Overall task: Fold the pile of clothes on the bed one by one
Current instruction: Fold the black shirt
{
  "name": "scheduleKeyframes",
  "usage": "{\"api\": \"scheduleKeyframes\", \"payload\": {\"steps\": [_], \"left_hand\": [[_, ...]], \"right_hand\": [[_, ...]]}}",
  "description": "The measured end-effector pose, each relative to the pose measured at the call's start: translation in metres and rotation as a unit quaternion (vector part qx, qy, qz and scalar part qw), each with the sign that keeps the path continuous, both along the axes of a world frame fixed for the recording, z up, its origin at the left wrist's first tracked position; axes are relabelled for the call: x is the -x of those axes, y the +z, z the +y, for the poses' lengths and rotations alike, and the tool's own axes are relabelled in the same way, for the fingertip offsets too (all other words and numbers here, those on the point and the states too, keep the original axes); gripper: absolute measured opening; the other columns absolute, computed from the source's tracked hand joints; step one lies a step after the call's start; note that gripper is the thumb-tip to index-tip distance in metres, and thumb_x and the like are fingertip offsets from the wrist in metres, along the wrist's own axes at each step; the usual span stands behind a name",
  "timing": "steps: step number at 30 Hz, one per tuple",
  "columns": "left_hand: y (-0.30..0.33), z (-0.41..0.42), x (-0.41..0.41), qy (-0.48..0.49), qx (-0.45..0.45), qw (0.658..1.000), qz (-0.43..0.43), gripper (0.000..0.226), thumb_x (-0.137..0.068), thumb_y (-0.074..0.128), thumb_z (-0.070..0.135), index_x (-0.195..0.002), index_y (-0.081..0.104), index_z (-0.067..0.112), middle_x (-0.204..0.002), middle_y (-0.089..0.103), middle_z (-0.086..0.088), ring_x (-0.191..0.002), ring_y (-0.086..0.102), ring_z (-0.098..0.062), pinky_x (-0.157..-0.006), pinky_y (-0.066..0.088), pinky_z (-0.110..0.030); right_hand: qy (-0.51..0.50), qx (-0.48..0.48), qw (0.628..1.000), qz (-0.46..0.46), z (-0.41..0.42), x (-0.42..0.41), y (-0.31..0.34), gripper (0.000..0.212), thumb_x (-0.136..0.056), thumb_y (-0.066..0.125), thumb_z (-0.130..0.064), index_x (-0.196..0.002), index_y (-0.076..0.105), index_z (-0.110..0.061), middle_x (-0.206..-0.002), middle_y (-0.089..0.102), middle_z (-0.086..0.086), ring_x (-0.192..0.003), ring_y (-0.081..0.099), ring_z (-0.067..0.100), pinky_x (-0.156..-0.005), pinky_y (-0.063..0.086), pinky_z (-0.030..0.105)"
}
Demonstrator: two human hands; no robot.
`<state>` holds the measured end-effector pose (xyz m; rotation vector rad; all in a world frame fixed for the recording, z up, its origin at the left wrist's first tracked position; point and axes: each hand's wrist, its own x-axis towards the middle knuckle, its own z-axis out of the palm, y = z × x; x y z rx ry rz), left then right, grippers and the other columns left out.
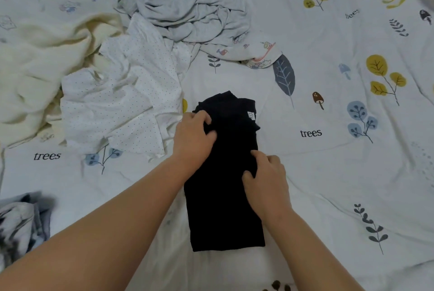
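Pinching folds of a black garment [223, 185], the right hand [266, 182] and, farther up, the left hand [192, 137] hold it in a narrow strip on the bed [328, 173], apparently to keep the sides tucked. Beyond lie a dotted white top [122, 103], cream cloth [42, 60] and grey clothes [195, 13], unfolded.

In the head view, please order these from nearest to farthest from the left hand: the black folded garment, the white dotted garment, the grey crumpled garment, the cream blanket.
From the left hand:
1. Black folded garment, gripped by the hand, centre.
2. White dotted garment, just left of the hand.
3. Grey crumpled garment, farther up the bed, and cream blanket, far left: too close to call.
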<state>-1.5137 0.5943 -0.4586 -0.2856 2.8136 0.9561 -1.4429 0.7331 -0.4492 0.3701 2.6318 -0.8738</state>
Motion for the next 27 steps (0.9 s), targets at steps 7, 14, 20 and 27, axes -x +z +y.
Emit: {"api": "scheduleKeyframes", "payload": {"steps": [7,14,20,27], "left_hand": [[0.01,-0.007,0.031,0.211,-0.306,0.927,-0.052,0.022,-0.093,0.04,0.023,-0.082,0.054,0.01,-0.073,0.051,0.0,-0.074,0.05,-0.018,-0.067,0.041,-0.031],[0.001,-0.011,0.019,0.159,-0.053,0.967,-0.191,0.053,-0.092,0.046,0.037,-0.127,0.037,-0.001,-0.107,0.054,-0.013,-0.098,0.054,-0.029,-0.088,0.046,-0.042],[0.004,-0.025,-0.013,0.098,-0.233,0.941,-0.225,0.047,-0.085,0.062,0.028,-0.127,0.043,0.017,-0.104,0.059,0.001,-0.097,0.06,-0.018,-0.091,0.05,-0.038],[0.021,-0.037,-0.03,0.065,-0.451,0.867,-0.203,0.054,-0.084,0.063,0.003,-0.125,0.046,0.034,-0.115,0.063,0.002,-0.102,0.065,-0.016,-0.089,0.054,-0.033]], "right_hand": [[-0.073,0.037,0.996,0.02,0.009,0.005,-0.004,0.042,-0.093,0.045,-0.016,-0.134,0.042,-0.017,-0.122,0.045,0.006,-0.111,0.046,0.022,-0.092,0.039,0.03],[-0.079,0.112,0.99,0.017,-0.002,0.021,-0.008,0.037,-0.095,0.043,-0.025,-0.131,0.043,-0.021,-0.118,0.053,-0.001,-0.098,0.051,0.012,-0.082,0.041,0.026],[-0.063,0.223,0.973,-0.015,-0.017,0.031,-0.008,0.07,-0.088,0.058,-0.031,-0.146,0.019,-0.031,-0.136,0.044,-0.007,-0.124,0.045,0.014,-0.104,0.041,0.04],[-0.052,0.322,0.945,-0.028,-0.008,0.027,0.014,0.083,-0.082,0.063,-0.002,-0.146,0.021,-0.032,-0.139,0.039,-0.013,-0.125,0.042,0.006,-0.103,0.041,0.026]]}}
